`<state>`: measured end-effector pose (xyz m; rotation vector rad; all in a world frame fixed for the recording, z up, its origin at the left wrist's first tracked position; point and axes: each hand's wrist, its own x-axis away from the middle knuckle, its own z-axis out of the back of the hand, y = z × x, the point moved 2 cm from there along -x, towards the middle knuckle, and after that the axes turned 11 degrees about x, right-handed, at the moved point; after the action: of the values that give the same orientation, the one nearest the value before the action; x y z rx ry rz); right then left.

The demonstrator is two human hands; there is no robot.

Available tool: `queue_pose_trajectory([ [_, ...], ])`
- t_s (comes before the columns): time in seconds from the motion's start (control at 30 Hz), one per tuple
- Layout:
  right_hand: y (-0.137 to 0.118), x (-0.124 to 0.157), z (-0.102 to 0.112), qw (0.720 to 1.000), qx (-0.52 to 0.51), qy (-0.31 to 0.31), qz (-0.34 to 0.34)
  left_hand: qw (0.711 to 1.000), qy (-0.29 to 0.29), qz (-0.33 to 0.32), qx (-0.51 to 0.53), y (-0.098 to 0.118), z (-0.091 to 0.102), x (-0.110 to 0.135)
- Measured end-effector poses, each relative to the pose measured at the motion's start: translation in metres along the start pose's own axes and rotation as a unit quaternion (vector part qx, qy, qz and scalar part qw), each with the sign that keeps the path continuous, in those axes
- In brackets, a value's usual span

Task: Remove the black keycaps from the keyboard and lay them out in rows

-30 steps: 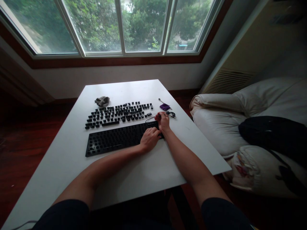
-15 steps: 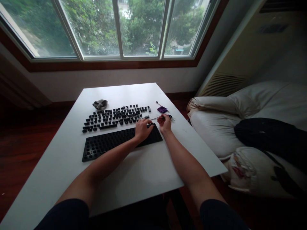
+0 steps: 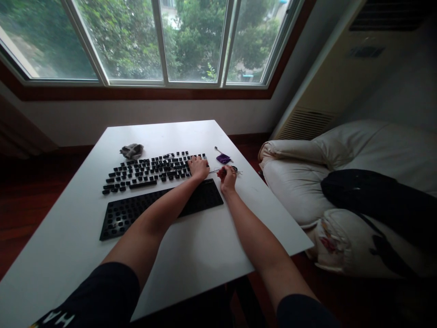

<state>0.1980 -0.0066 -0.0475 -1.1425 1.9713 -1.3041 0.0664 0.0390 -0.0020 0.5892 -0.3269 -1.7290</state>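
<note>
A black keyboard frame (image 3: pixel 136 212) with its keycaps removed lies on the white table (image 3: pixel 205 255). Behind it, several loose black keycaps (image 3: pixel 146 168) are laid out in rows. My left hand (image 3: pixel 198 167) reaches over the frame to the right end of those rows, fingers curled onto the keycaps there. My right hand (image 3: pixel 227 175) rests just past the frame's far right corner, closed on a thin wire keycap puller (image 3: pixel 235 171) that points left.
A crumpled grey cloth (image 3: pixel 131 150) lies at the back left of the keycaps. A small purple item (image 3: pixel 223 158) and a thin stick (image 3: pixel 218 149) lie behind my right hand. A white beanbag (image 3: pixel 341 182) with a black garment (image 3: pixel 375 196) stands right of the table.
My left hand has moved from the frame's right end forward to the keycap rows. My right hand has stayed on the puller. The view has shifted rightwards.
</note>
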Motion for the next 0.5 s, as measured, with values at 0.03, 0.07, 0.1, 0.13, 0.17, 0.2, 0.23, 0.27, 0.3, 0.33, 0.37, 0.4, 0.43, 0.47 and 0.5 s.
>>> queue_pose_trajectory([
  [0.03, 0.0, -0.0001, -0.0002, 1.0, 0.003, -0.001, -0.001, 1.0, -0.001, -0.001, -0.004, -0.0001, -0.0016, 0.0003],
  [0.07, 0.0, -0.0001, -0.0003, 1.0, 0.005, -0.001, -0.001, 1.0, -0.002, -0.002, -0.007, -0.0002, -0.0025, 0.0006],
  [0.1, -0.0002, 0.0001, -0.0005, 1.0, 0.006, -0.002, -0.001, 1.0, -0.001, -0.004, -0.01, -0.0003, -0.003, 0.0008],
  [0.13, -0.0005, 0.0005, -0.0007, 1.0, 0.007, -0.004, 0.0, 1.0, -0.001, -0.005, -0.011, -0.0005, -0.0032, 0.001],
  [0.17, -0.0008, 0.001, -0.0009, 1.0, 0.007, -0.006, 0.002, 1.0, -0.002, -0.006, -0.012, -0.0008, -0.0031, 0.001],
  [0.2, -0.0012, 0.0015, -0.0011, 1.0, 0.006, -0.008, 0.003, 1.0, -0.004, -0.006, -0.012, -0.0011, -0.0028, 0.0009],
  [0.23, -0.0017, 0.0022, -0.0013, 1.0, 0.004, -0.01, 0.004, 1.0, -0.006, -0.006, -0.011, -0.0016, -0.0025, 0.0008],
  [0.27, -0.0021, 0.0028, -0.0014, 1.0, 0.001, -0.011, 0.005, 1.0, -0.008, -0.006, -0.011, -0.0022, -0.0022, 0.0007],
  [0.3, -0.0026, 0.0035, -0.0015, 1.0, 0.0, -0.012, 0.005, 1.0, -0.009, -0.008, -0.012, -0.003, -0.0019, 0.0006],
  [0.33, -0.003, 0.0041, -0.0016, 1.0, -0.001, -0.013, 0.004, 1.0, -0.008, -0.01, -0.012, -0.0038, -0.0016, 0.0006],
  [0.37, -0.0034, 0.0046, -0.0018, 1.0, 0.0, -0.013, 0.004, 1.0, -0.008, -0.013, -0.013, -0.0048, -0.0014, 0.0008],
  [0.4, -0.0037, 0.005, -0.0019, 1.0, 0.001, -0.012, 0.002, 1.0, -0.008, -0.015, -0.013, -0.0059, -0.0011, 0.0012],
  [0.43, -0.0039, 0.0054, -0.0021, 1.0, 0.002, -0.012, 0.001, 1.0, -0.008, -0.017, -0.012, -0.007, -0.0006, 0.0018],
  [0.47, -0.0039, 0.0057, -0.0024, 1.0, 0.003, -0.013, -0.001, 1.0, -0.008, -0.02, -0.01, -0.008, 0.0003, 0.0027],
  [0.5, -0.0039, 0.0059, -0.0026, 1.0, 0.002, -0.013, -0.002, 1.0, -0.008, -0.023, -0.008, -0.009, 0.0019, 0.0037],
])
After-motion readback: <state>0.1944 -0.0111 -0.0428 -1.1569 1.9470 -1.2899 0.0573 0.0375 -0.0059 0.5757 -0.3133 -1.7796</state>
